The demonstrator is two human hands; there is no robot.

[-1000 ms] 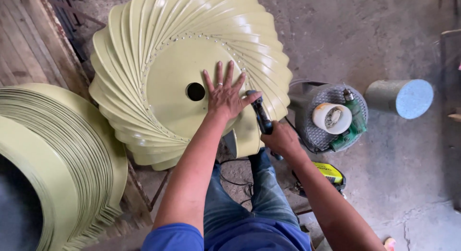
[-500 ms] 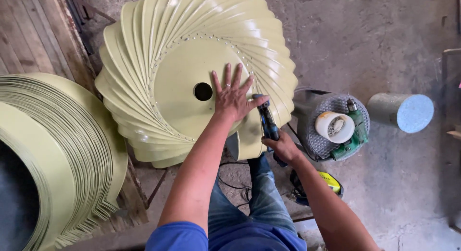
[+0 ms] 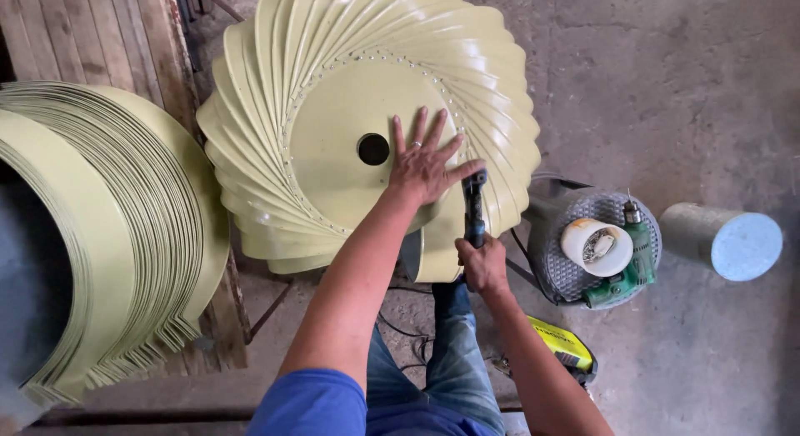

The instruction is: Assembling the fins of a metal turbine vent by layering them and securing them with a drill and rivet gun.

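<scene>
A large pale yellow-green metal turbine cap (image 3: 333,111) with curved overlapping blades and a centre hole lies before me. My left hand (image 3: 425,161) presses flat on its round top plate, fingers spread, just right of the hole. My right hand (image 3: 482,265) grips the handle of a dark hand tool (image 3: 473,204), whose head touches the blade edge beside my left thumb. One loose blade (image 3: 437,244) hangs down below the tool.
A stack of the same curved blades (image 3: 125,228) sits at the left on wooden planks (image 3: 83,36). At right, a mesh-topped stool (image 3: 575,269) holds a white tape roll (image 3: 596,246) and a green drill (image 3: 629,265). A grey cylinder (image 3: 725,236) lies further right; a yellow tool (image 3: 562,346) rests on the concrete floor.
My view has shifted so the cap sits lower and more central. My left hand stays flat on the plate; the right hand has moved the tool slightly along the blade edge.
</scene>
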